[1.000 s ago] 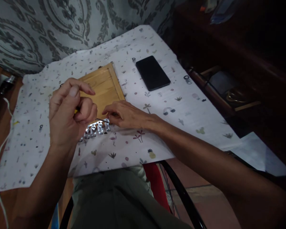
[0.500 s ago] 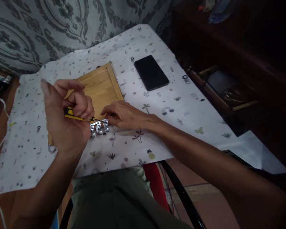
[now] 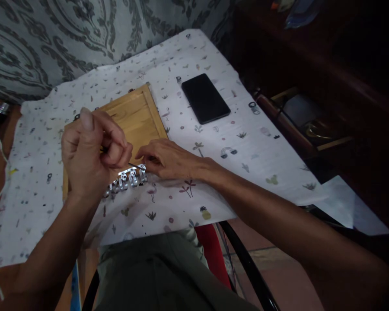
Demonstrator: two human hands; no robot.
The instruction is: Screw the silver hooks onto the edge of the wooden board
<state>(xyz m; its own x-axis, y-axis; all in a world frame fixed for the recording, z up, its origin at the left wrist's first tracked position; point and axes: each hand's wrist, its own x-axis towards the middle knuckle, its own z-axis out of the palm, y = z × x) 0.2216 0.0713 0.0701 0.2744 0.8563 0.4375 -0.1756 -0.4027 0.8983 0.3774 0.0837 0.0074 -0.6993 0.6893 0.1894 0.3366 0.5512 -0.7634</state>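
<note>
My left hand [image 3: 95, 157] is closed around a screwdriver [image 3: 135, 166]; only its thin dark shaft shows now, the handle being hidden in my fist. The shaft slants right and down to the end of a shiny metal hook rail [image 3: 132, 177] with several curved hooks. The rail lies along the near edge of a framed wooden board [image 3: 134, 114]. My right hand [image 3: 164, 159] rests at the board's near right corner, its fingers curled together beside the screwdriver tip and the rail's end. Whatever those fingertips pinch is hidden.
A black phone or tablet [image 3: 205, 98] lies right of the board on the patterned white tablecloth [image 3: 181, 207]. A white cable [image 3: 1, 190] runs down the left side. Patterned wallpaper [image 3: 81, 26] stands behind, and dark furniture [image 3: 278, 56] to the right.
My left hand has turned around the screwdriver and tightened, so the yellow-and-black handle no longer shows. More hooks are visible. My right hand has hardly moved.
</note>
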